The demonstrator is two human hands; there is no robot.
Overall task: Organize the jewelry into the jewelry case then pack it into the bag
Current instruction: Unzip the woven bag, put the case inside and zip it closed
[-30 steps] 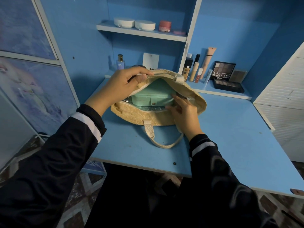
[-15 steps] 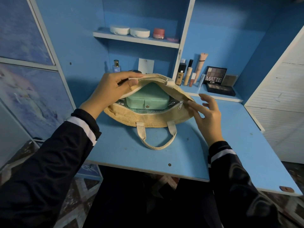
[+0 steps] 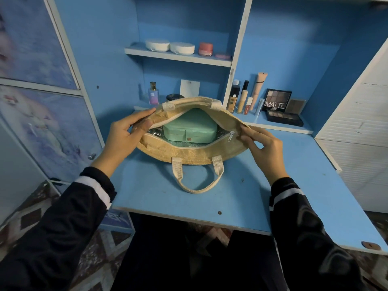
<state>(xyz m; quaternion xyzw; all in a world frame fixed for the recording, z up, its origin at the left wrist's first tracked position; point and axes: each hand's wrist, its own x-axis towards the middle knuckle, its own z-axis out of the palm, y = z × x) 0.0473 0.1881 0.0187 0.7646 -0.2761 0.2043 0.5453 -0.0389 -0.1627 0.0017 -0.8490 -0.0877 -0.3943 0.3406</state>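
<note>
inside the open woven bag (image 3: 189, 154) lies the mint jewelry case (image 3: 190, 128), closed, snap facing the person. the left hand (image 3: 123, 139) pinches the bag's left rim between thumb and fingers. the right hand (image 3: 264, 150) pinches its right end beside the zipper pull (image 3: 231, 136). the bag rests on the blue desk (image 3: 273, 196).

Jewelry case (image 3: 190, 130) inside bag (image 3: 189, 153)
</note>
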